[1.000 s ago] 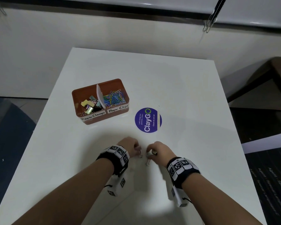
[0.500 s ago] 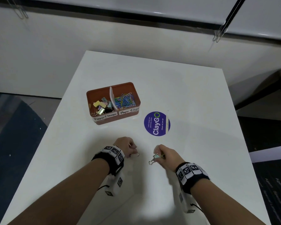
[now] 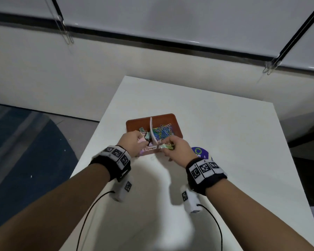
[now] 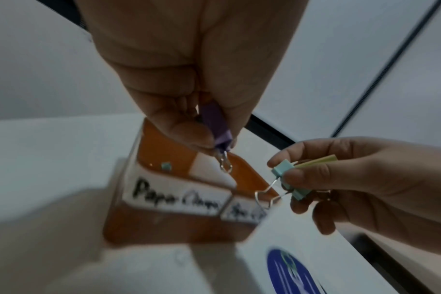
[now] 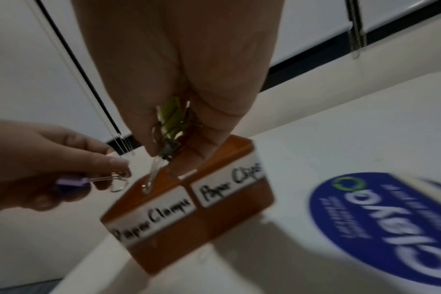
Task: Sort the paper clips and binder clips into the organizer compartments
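Observation:
A brown two-part organizer [image 3: 168,118] stands on the white table, labelled "Paper Clamps" [image 5: 154,220] on the left and "Paper Clips" [image 5: 229,183] on the right. Binder clips [image 3: 143,132] lie in the left part, coloured paper clips [image 3: 163,132] in the right. My left hand [image 3: 132,142] pinches a purple binder clip [image 4: 218,127] above the organizer's front left. My right hand [image 3: 174,148] pinches a pale blue binder clip [image 4: 287,179] and a yellow-green one [image 5: 170,117] over the front wall, near the divider [image 3: 151,129].
A round blue "ClayGo" sticker [image 3: 200,153] lies on the table [image 3: 225,142] right of the organizer, partly behind my right wrist. The table's left edge drops to a dark floor [image 3: 25,151]. Blind cords [image 3: 65,24] hang on the wall behind.
Both hands lifted off the table near its front and moved forward to the organizer, each carrying binder clips. The head view shifted, so the organizer sits nearer the frame's middle.

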A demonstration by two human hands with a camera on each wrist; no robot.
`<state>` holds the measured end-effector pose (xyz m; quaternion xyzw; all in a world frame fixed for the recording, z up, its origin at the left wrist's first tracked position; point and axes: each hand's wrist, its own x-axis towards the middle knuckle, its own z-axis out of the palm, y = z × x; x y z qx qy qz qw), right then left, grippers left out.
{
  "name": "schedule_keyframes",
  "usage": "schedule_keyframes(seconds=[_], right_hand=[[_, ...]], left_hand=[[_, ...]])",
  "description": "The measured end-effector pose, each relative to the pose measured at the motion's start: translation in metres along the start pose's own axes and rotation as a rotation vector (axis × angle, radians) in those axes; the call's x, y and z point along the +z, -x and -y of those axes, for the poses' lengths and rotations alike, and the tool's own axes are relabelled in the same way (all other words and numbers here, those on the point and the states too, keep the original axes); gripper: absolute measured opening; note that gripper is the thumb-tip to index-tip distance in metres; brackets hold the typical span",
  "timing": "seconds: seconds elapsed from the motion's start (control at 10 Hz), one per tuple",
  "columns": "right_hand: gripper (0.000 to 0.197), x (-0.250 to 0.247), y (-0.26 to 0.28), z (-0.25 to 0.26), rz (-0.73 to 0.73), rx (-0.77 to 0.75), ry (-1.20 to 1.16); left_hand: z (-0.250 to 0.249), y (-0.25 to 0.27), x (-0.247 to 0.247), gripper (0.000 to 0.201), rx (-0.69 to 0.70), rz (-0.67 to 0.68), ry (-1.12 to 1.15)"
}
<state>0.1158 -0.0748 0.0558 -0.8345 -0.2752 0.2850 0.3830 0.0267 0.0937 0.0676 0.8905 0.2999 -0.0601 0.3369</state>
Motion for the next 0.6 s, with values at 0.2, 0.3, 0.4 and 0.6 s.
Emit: schedule_keyframes(seconds=[0.2, 0.3, 0.4, 0.6], right_hand=[[0.030, 0.027, -0.056, 0.034, -0.102, 0.012, 0.026], [0.046, 0.039, -0.069, 0.040, -0.060, 0.033, -0.104], [0.042, 0.042, -0.066, 0.039, -0.043, 0.030, -0.181], [0.016, 0.031, -0.036, 0.022, -0.192, -0.028, -0.220]], left_hand=[[0.005, -0.039, -0.018, 0.026, -0.090, -0.064, 0.225], [0.005, -0.046, -0.018, 0.032, -0.040, -0.132, 0.131], [0.011, -0.046, -0.017, 0.031, -0.030, -0.126, 0.163], [0.015, -0.034, -0.012, 0.030, 0.007, -0.096, 0.216]])
